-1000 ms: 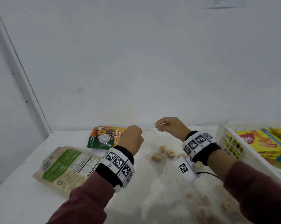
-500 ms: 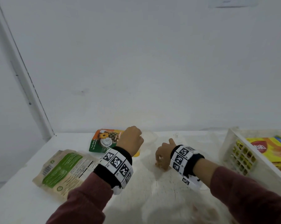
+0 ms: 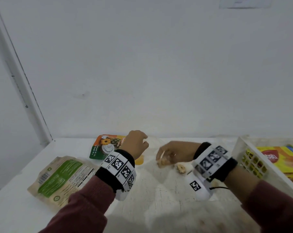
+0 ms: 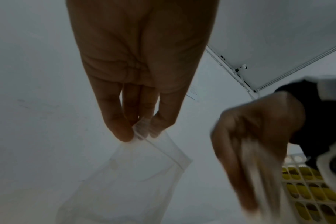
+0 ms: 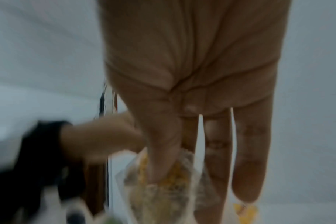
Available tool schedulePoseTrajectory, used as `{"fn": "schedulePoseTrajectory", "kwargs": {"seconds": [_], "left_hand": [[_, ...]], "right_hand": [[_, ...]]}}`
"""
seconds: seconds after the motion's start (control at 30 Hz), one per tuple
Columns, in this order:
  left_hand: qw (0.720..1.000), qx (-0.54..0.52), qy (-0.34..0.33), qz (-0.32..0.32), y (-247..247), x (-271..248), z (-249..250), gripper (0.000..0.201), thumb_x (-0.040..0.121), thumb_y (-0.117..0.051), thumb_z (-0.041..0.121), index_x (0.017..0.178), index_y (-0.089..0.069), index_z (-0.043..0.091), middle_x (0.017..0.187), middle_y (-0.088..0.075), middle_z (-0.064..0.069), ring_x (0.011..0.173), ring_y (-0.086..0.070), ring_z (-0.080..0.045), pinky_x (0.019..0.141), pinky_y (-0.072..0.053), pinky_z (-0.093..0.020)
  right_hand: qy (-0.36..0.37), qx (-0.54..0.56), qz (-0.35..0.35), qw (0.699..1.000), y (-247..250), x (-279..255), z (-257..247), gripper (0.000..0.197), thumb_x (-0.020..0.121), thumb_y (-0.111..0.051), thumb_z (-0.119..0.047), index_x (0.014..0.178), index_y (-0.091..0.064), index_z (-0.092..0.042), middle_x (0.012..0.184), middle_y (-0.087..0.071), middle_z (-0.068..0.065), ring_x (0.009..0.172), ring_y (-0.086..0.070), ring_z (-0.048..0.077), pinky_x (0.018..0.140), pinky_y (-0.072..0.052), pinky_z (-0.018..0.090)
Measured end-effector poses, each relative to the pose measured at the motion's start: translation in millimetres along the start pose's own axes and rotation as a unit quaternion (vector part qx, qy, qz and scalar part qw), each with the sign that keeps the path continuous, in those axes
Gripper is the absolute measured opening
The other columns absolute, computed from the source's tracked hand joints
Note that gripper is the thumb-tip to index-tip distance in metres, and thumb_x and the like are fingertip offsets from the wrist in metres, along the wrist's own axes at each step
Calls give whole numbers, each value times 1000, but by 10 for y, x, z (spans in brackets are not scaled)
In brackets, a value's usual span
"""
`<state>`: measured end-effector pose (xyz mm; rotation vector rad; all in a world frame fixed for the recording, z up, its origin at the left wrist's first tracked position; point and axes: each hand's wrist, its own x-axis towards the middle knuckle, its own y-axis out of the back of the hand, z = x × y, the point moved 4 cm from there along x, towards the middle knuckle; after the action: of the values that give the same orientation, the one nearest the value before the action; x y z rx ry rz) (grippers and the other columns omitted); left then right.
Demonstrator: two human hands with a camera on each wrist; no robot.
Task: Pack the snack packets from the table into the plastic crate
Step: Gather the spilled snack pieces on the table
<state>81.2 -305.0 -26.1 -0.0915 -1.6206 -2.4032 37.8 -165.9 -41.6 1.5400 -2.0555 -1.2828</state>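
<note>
While the left hand is pinching the top corner of a clear bag above the desk, the right hand is gripping a snack piece; the crate is sitting to the right.

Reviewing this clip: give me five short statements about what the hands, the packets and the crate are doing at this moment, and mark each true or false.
1. The left hand pinches the top edge of a clear plastic bag. True.
2. The white crate sits to the person's left. False: it sits to the right, with yellow packets inside.
3. The green-and-beige packet lies flat on the table. True.
4. The right hand hangs over the crate. False: it is down at the table beside the left hand, on light-coloured snack pieces.
5. The orange-and-green pouch is already in the crate. False: it lies on the table beyond the left hand.
</note>
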Motion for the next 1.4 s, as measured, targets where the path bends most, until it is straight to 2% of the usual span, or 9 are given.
{"fn": "schedulePoseTrajectory", "kwargs": {"seconds": [0.13, 0.3, 0.47, 0.63, 0.8, 0.87, 0.97, 1.13, 1.4], "left_hand": [[1000, -12, -1, 15, 18, -16, 26, 34, 92, -50, 16, 123, -57, 3, 126, -57, -9, 117, -50, -22, 95, -37, -25], [998, -54, 0, 17, 23, -35, 32, 34, 89, -53, 14, 121, -60, 5, 125, -59, -8, 112, -54, -21, 89, -39, -22], [994, -109, 3, 16, 25, -34, 35, 35, 86, -54, 13, 120, -61, 8, 124, -60, -6, 105, -59, -21, 89, -46, -28], [991, -132, 3, 21, 16, -27, 63, 34, 85, -56, 12, 118, -62, 8, 120, -62, -5, 95, -62, -19, 83, -49, -27], [988, -151, 12, 25, -1, -11, 32, 32, 84, -56, 10, 116, -64, 6, 121, -63, -4, 92, -60, -16, 83, -44, -21], [987, -155, 16, 26, -7, -14, 22, 32, 85, -56, 10, 115, -64, 5, 122, -63, -4, 96, -61, -17, 88, -45, -23], [985, -166, 25, 29, -9, -10, 17, 32, 85, -55, 9, 116, -63, 5, 121, -63, -5, 106, -60, -20, 96, -45, -28], [985, -168, 20, 27, -17, 3, 18, 32, 84, -56, 10, 115, -64, 6, 121, -63, -4, 103, -61, -19, 92, -48, -29], [988, -153, 9, 22, -31, 18, 32, 33, 85, -55, 11, 117, -63, 6, 122, -63, -6, 102, -62, -19, 86, -46, -23]], "right_hand": [[105, 197, 165, 961, 352, -237, -144, 24, 84, -56, 11, 88, -55, -13, 71, -64, 1, 64, -61, 4, 65, -47, 18], [105, 82, 367, 921, 380, -176, -52, 8, 83, -65, -4, 89, -68, -8, 83, -66, -7, 69, -60, 5, 63, -42, 11], [86, 34, 399, 912, 321, -104, 1, 14, 84, -66, -9, 96, -71, -13, 92, -67, 0, 72, -53, 13, 67, -40, 7], [48, -25, 384, 922, 322, -77, -19, 26, 77, -74, -22, 99, -62, -18, 84, -63, -8, 78, -53, 13, 81, -44, 27], [30, 68, 446, 892, 521, -126, 152, 14, 81, -68, -13, 89, -59, -19, 80, -60, -6, 68, -52, 10, 67, -43, 16], [-43, 92, 415, 904, 559, -44, 381, 11, 81, -64, -2, 87, -62, -12, 74, -57, -5, 63, -51, 9, 69, -42, 23], [-194, 6, 204, 959, 320, 210, 709, 27, 83, -67, -15, 108, -64, -5, 77, -57, -4, 70, -54, 12, 77, -42, 26], [-265, -139, 54, 953, -55, 504, 968, 61, 75, -71, -45, 127, -52, -21, 137, -44, 1, 126, -43, 22, 106, -35, 36], [-237, -129, 84, 959, -29, 611, 905, 27, 74, -71, -17, 96, -56, -15, 101, -57, 3, 84, -57, 20, 72, -48, 28]]}}
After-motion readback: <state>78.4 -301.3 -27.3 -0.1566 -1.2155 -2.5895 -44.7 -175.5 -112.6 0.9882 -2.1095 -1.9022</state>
